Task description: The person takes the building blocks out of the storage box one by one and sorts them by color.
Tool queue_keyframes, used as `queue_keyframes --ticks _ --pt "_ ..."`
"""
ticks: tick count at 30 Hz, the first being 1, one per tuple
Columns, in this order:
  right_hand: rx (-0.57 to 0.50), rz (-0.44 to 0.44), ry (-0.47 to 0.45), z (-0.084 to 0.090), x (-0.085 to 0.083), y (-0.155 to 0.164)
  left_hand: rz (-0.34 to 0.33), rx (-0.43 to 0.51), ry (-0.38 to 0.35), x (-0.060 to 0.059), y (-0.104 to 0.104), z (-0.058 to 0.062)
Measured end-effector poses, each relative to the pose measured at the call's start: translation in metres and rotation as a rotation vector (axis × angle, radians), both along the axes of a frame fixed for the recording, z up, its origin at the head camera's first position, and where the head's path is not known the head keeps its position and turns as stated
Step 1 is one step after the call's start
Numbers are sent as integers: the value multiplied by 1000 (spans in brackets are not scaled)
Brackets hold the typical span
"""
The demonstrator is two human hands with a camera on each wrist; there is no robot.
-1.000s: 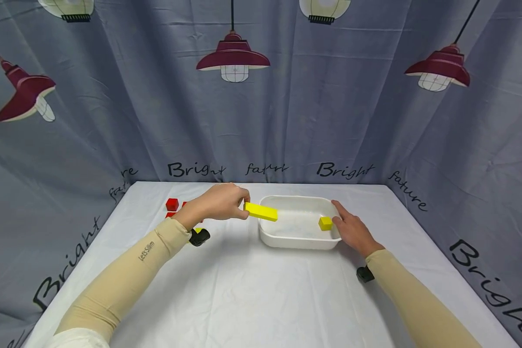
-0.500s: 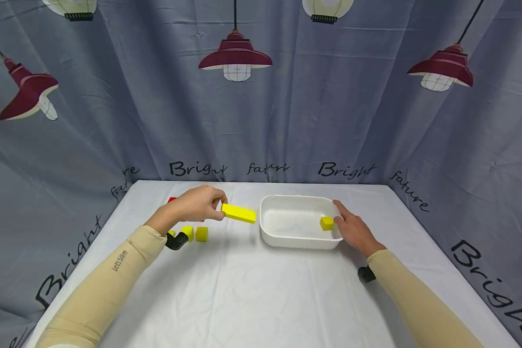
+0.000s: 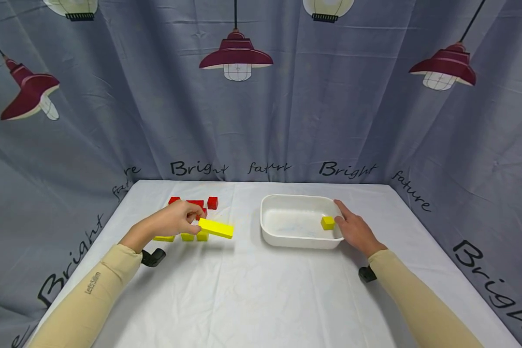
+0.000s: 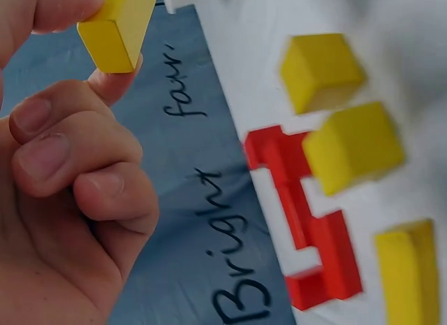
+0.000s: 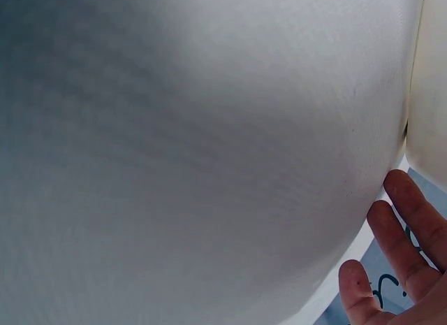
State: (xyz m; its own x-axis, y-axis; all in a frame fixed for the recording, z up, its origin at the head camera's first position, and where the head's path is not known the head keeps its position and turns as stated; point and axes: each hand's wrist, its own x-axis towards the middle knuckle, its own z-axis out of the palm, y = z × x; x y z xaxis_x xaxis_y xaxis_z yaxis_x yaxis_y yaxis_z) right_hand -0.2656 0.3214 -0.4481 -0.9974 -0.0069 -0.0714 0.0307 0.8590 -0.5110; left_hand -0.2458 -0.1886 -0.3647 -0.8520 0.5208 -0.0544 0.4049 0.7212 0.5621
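Note:
My left hand (image 3: 174,221) pinches one end of a long yellow block (image 3: 216,228) between thumb and fingers, holding it above the table at the left. In the left wrist view the block (image 4: 115,31) shows at the top and the other fingers curl loosely below it. My right hand (image 3: 356,227) grips the right rim of a white plastic tub (image 3: 300,241), thumb over the rim, and in the right wrist view several fingers (image 5: 405,244) lie along its outer wall. A yellow cube (image 3: 327,223) rests inside the tub near the thumb.
Behind and beside the left hand lie several red blocks, one a cube (image 3: 212,203). Two yellow cubes (image 4: 321,72) and another long yellow block (image 4: 408,276) lie closer to me. A grey curtain (image 3: 261,121) hangs behind the white-covered table (image 3: 261,299).
My left hand has moved left and toward me, carrying the long yellow block from over the tub's left rim to beside the loose blocks. The right hand and the tub stay in place.

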Motion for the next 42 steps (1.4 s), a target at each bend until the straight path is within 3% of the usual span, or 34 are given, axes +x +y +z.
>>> queue_keyframes --ticks 5,13,20,32,42 --pt "-6 -6 -6 -1 0 1 -7 10 20 7 -15 -14" --pt "-14 -8 -13 -3 0 2 41 21 -38 17 -32 -30" --pt "-5 -3 -1 -5 0 2 50 18 -39 25 -45 -43" --pt "-5 7 10 -6 -1 1 114 14 -104 35 -70 -55" --pt "-12 10 8 -3 -1 1 188 3 -159 42 -89 -59"
